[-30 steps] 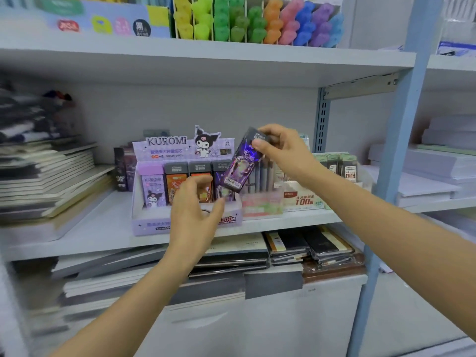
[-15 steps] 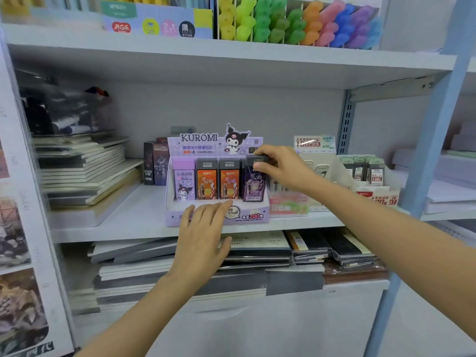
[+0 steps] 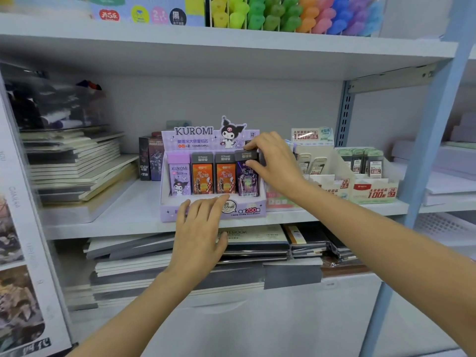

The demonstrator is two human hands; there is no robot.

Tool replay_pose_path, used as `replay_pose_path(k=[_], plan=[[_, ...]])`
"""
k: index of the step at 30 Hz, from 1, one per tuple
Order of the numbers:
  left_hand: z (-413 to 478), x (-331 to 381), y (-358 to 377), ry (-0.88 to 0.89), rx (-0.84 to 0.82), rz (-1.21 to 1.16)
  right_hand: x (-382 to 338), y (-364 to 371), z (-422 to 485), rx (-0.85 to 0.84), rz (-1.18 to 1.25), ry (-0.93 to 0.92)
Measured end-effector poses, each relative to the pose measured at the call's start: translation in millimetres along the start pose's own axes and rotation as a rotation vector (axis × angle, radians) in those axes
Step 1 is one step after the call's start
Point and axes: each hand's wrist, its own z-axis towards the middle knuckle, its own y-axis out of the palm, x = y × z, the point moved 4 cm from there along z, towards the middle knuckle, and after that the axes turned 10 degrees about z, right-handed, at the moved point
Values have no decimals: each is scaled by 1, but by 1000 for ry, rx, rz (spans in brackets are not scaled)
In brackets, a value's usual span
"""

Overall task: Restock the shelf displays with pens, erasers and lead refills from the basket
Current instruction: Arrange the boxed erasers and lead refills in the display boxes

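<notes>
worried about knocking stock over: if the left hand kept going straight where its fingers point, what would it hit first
The left hand lies against the front lip of the Kuromi display box; past that lip it would probably meet the orange refill packs in the row, though depth is unclear.

A pale blue upright post (image 3: 435, 140) stands at the right. To its left, two white shelf boards, the upper (image 3: 231, 45) and the middle (image 3: 103, 222), span a bay backed by a plain grey panel (image 3: 231, 99). Just left of the post a slotted grey rail (image 3: 343, 117) climbs the panel, and a metal bracket (image 3: 391, 78) reaches across under the upper board. Lower left of the post is a white cabinet front (image 3: 257, 318). The light is soft and even.
</notes>
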Motion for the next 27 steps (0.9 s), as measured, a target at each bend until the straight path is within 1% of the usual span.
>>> replay_pose_path(k=[3,6,8,11,13,15,17,20,22,24,26,27], plan=[[0,0,0,-3,-9,6,6,-8,1,37,130,111],[-1,0,0,-2,-8,8,5,-12,2,-3,185,123],[-1,0,0,-5,-11,14,3,-15,6,-54,170,139],[0,1,-1,-1,-8,20,9,-24,10,-128,57,169],[0,1,0,2,-1,21,7,-26,6,-109,-11,95],[1,2,0,2,3,31,-1,-19,0,-76,-26,9],[0,2,1,-1,0,39,-8,-11,-3,-56,-73,-38],[0,2,0,4,0,39,-6,-10,-1,-53,-215,-34],[0,1,0,16,-9,28,-4,-12,0,-93,-248,5],[0,0,-1,31,-4,1,-10,-13,-2,-123,-274,-19],[-5,3,-3,7,61,-32,-23,-17,-13,-61,-216,-91],[-11,6,-4,-21,123,-50,-31,-18,-23,-9,-124,-131]])
